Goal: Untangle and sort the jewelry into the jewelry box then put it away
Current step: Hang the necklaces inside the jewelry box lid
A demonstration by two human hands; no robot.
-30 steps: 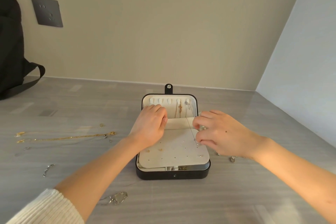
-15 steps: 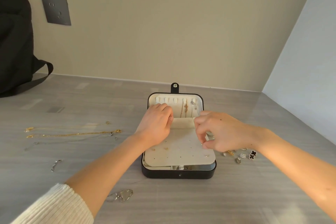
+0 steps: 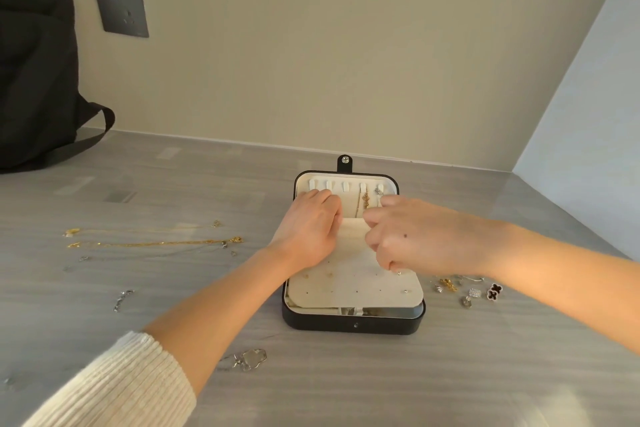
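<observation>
A black jewelry box (image 3: 353, 324) lies open on the grey table, with its cream earring panel (image 3: 349, 288) in front. A gold necklace (image 3: 365, 199) and a silver pendant (image 3: 378, 191) hang from the lid's hooks. My left hand (image 3: 308, 229) curls its fingers over the left edge of the cream pocket (image 3: 351, 230). My right hand (image 3: 408, 236) hovers at the pocket's right edge with fingertips pinched together, seemingly on the silver necklace's thin chain, which barely shows. Gold chains (image 3: 156, 243) lie stretched out on the table to the left.
A silver bracelet (image 3: 122, 300) and a silver pendant piece (image 3: 251, 359) lie on the table at front left. Small earrings (image 3: 474, 292) and a black clover piece (image 3: 494, 291) sit right of the box. A black backpack (image 3: 34, 80) leans at far left under a wall socket (image 3: 120, 8).
My right hand has moved from the earring panel up to the pocket's edge, and the taut silver chain no longer shows. My left hand stays on the pocket.
</observation>
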